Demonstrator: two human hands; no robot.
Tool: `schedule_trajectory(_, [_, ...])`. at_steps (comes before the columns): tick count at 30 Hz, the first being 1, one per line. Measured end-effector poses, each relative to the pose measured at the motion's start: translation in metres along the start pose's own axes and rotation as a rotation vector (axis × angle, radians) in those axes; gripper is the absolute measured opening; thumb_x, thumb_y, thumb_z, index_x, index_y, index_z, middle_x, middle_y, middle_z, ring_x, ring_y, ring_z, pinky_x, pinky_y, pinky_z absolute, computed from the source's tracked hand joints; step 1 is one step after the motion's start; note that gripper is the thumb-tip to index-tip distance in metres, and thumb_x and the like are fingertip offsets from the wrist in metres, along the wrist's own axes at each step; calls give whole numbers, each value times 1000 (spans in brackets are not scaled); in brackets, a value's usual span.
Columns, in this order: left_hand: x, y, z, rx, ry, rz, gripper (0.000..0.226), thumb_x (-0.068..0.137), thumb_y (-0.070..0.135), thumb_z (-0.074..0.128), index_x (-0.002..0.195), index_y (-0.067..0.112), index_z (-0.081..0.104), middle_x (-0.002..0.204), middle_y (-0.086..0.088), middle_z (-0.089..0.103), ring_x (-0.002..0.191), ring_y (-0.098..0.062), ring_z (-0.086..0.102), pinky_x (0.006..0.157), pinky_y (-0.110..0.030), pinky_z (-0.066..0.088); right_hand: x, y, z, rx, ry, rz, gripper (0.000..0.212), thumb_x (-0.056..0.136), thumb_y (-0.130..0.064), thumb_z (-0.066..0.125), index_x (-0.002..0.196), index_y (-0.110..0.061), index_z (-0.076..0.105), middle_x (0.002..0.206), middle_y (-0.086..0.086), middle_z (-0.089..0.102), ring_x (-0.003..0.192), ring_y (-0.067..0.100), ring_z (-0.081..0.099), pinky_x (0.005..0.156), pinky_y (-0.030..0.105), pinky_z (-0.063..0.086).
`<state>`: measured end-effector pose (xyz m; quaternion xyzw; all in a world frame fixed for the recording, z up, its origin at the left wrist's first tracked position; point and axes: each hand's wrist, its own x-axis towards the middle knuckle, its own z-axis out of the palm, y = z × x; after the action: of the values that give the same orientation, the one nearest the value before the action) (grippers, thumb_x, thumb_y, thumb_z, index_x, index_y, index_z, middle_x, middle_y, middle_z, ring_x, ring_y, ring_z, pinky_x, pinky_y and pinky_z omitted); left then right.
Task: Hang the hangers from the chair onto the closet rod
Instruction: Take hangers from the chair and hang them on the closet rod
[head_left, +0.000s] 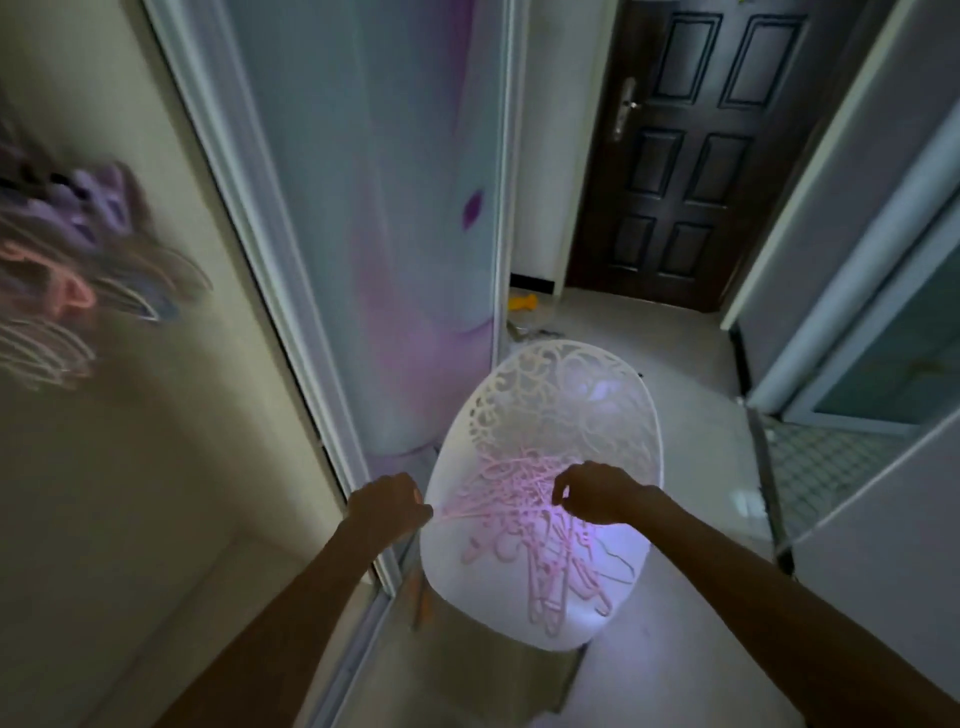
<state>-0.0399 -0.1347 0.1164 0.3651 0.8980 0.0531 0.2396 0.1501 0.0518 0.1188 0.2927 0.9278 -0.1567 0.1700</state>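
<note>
Below me, at about six o'clock, stands the white plastic chair with a lace-cut oval back (550, 415), and its seat carries a tangled heap of thin pink plastic hangers (524, 535). That heap spreads from the middle of the seat toward the front edge at five o'clock, some hooks lying loose on the white seat.

My left hand (389, 504) is at the chair's nine o'clock rim, fingers curled round the end of a pink hanger that stretches from the heap to my grip. My right hand (592, 493) hangs over the heap at three o'clock, thumb and forefinger drawn together in a pinch; whether a hanger sits between them I cannot tell.

At ten o'clock, inside the open closet (119, 415), a blurred cluster of pink and purple hangers (67, 270) hangs already. At one o'clock a dark panelled wooden door (691, 156) closes the hallway, and a small yellow object (522, 301) lies on the pale floor (691, 499) beyond the chair.
</note>
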Motion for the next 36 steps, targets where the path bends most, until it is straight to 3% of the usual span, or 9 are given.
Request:
schedule_trajectory(7, [63, 41, 58, 12, -195, -24, 39, 81, 38, 57, 115, 20, 63, 120, -2, 63, 108, -22, 60, 92, -28, 47, 18, 89, 48, 85, -122, 160, 25, 91, -22, 49, 109, -26, 65, 122, 1, 60, 118, 21, 53, 94, 30, 42])
schedule_trajectory(15, [180, 33, 118, -1, -498, -40, 38, 91, 28, 52, 125, 11, 59, 137, -5, 53, 123, -19, 51, 101, -25, 40, 104, 147, 101, 149, -198, 277, 29, 93, -23, 44, 115, -29, 62, 128, 3, 54, 118, 23, 52, 93, 29, 40])
schedule_trajectory(22, [260, 15, 172, -10, -454, -88, 51, 91, 31, 52, 139, 19, 39, 146, -8, 39, 131, -23, 43, 106, -28, 34, 169, 183, 169, 276, -179, 431, 32, 93, -23, 43, 124, -27, 53, 126, 2, 58, 116, 22, 54, 91, 29, 42])
schedule_trajectory(28, [318, -2, 225, 38, -314, -45, 59, 90, 16, 52, 144, 10, 30, 149, -10, 33, 135, -26, 37, 112, -32, 29, 216, 197, 224, 197, -94, 460, 71, 88, -39, 54, 145, -14, 19, 143, 7, 35, 128, 25, 39, 101, 35, 37])
schedule_trajectory(33, [346, -16, 260, 132, -111, 25, 62, 79, -3, 56, 138, -6, 38, 142, -24, 40, 127, -38, 46, 99, -47, 46, 244, 187, 268, 184, -95, 515, 124, 66, -67, 66, 149, -6, -4, 157, 11, 9, 144, 26, 14, 115, 41, 20])
schedule_trajectory(34, [350, -20, 271, 146, -94, 54, 65, 75, -2, 60, 136, -10, 39, 139, -28, 43, 124, -42, 48, 95, -51, 48, 246, 186, 276, 173, -93, 520, 129, 64, -69, 66, 148, -6, -8, 158, 12, 3, 145, 26, 10, 116, 41, 16])
schedule_trajectory(36, [359, -21, 286, 132, -178, 5, 81, 79, 12, 68, 144, -7, 23, 147, -23, 33, 134, -37, 37, 106, -45, 39, 251, 189, 289, 127, -68, 514, 131, 64, -70, 66, 147, -4, -11, 158, 13, 1, 145, 27, 9, 117, 42, 14])
